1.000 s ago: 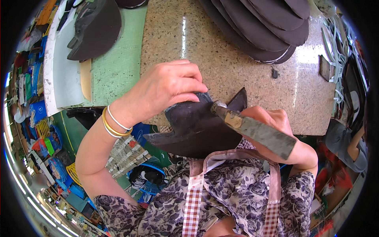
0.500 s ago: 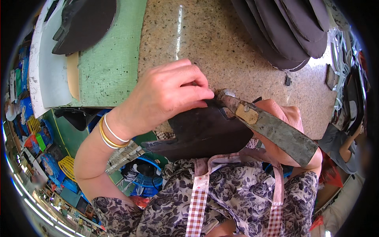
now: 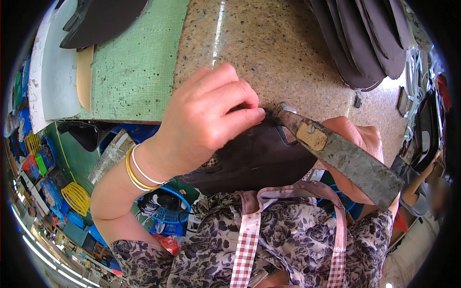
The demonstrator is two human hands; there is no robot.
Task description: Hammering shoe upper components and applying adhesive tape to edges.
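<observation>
A dark leather piece (image 3: 259, 156) juts over the near edge of the speckled stone worktop (image 3: 283, 53). My left hand (image 3: 204, 120) presses on its top edge, fingers bent, with gold and white bangles (image 3: 137, 168) on the wrist. My right hand (image 3: 357, 144) grips a long flat metal blade tool (image 3: 343, 153) with a worn grey face and a tan patch; its tip touches the leather beside my left fingertips. Much of my right hand is hidden behind the tool.
A green cutting mat (image 3: 132, 67) lies on the left of the worktop, with a dark sheet (image 3: 103, 19) above it. A stack of dark curved leather pieces (image 3: 365, 43) sits at the top right. Blue and yellow baskets (image 3: 77, 197) stand on the floor to the left.
The view has closed in on my hands. My left fingers have curled tighter over the leather's edge, and the tool's tip now sits against the leather by my fingertips.
</observation>
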